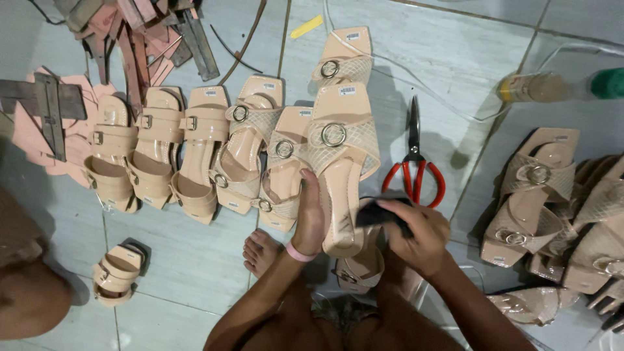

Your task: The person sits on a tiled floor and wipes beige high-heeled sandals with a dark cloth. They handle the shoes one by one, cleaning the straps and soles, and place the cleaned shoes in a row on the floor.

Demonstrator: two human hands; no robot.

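Centre of the frame, on the grey tiled floor (195, 260): beige sandal with ring buckle (341, 162), heel end lifted toward the camera, toe among a row of similar sandals (195, 149). Probably wiping the sole edge; best done by keeping the sandal steady, stroking evenly along the side and avoiding the strap. Left hand (309, 221) clamped around the sandal's left edge. Right hand (416, 237) pinched shut on a dark cloth (376, 213), touching the right edge. Red-handled scissors (414, 162) just right.

Sandal's heel (343, 244) behind hands.
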